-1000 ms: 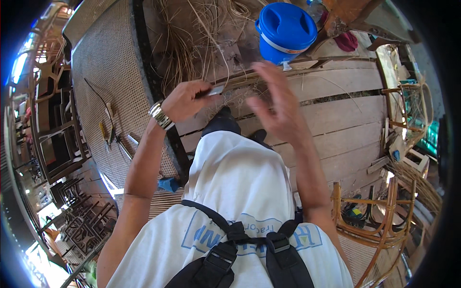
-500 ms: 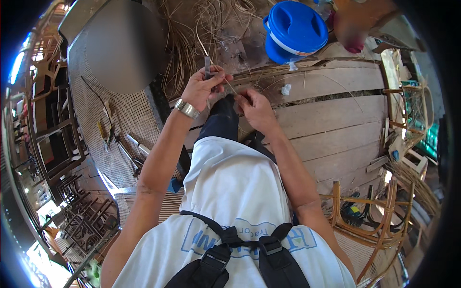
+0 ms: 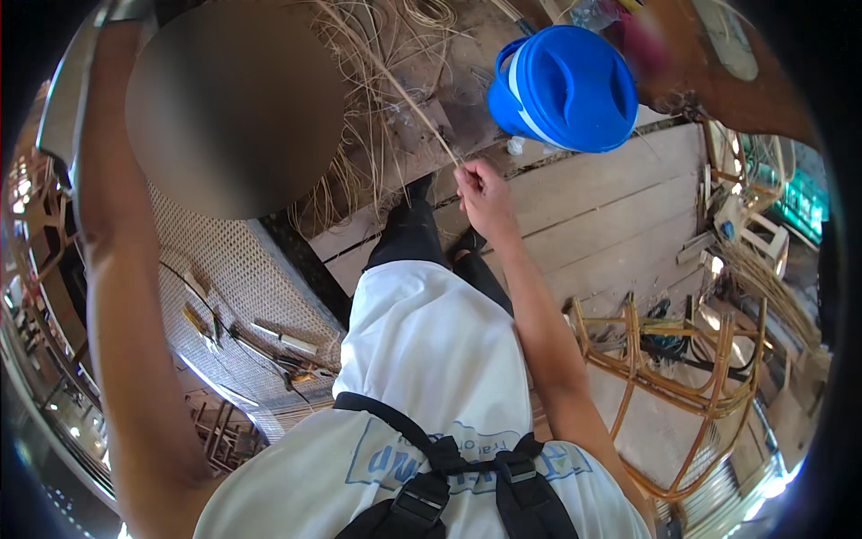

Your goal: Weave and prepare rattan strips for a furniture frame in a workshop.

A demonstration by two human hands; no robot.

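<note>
Head view: plank floor (image 3: pixel 620 198), blue bucket (image 3: pixel 561 85); right hand (image 3: pixel 483 189) pinches cane strand (image 3: pixel 395 90), left hidden.

I'm looking into a rattan furniture workshop: loose cane strands (image 3: pixel 377 108) heaped on the plank floor (image 3: pixel 611 207), bare rattan chair frames (image 3: pixel 682 368) stacked at right, hand tools (image 3: pixel 269 346) lying on a woven cane panel (image 3: pixel 233 278).

Left hand beyond the upper-left rim.
</note>
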